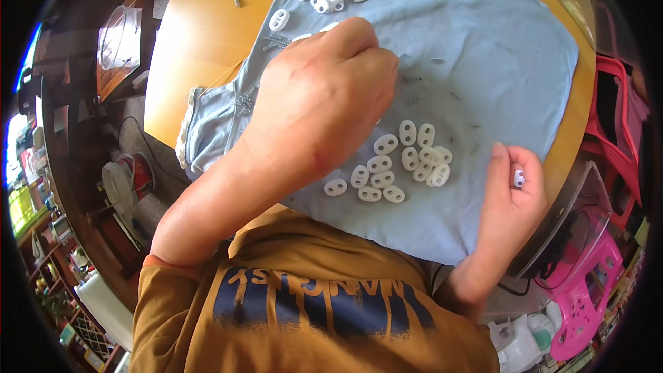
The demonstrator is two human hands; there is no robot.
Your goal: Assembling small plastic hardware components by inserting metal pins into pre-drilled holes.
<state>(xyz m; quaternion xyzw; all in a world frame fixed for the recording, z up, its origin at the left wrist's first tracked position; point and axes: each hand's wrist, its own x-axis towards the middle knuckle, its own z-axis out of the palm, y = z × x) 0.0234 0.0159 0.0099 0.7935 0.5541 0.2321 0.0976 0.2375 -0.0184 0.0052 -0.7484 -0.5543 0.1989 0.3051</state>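
Curling round small white piece: right hand, between four and five o'clock on blue cloth. Left hand at nine; grip hidden, can't tell. White ovals at six. Likely part-picking; next move calls for fine pinch.

1 wide fisheye view from the person's head looks down at close range over the brown shirt, left hand, right hand and table, with shelves bending along the left rim.
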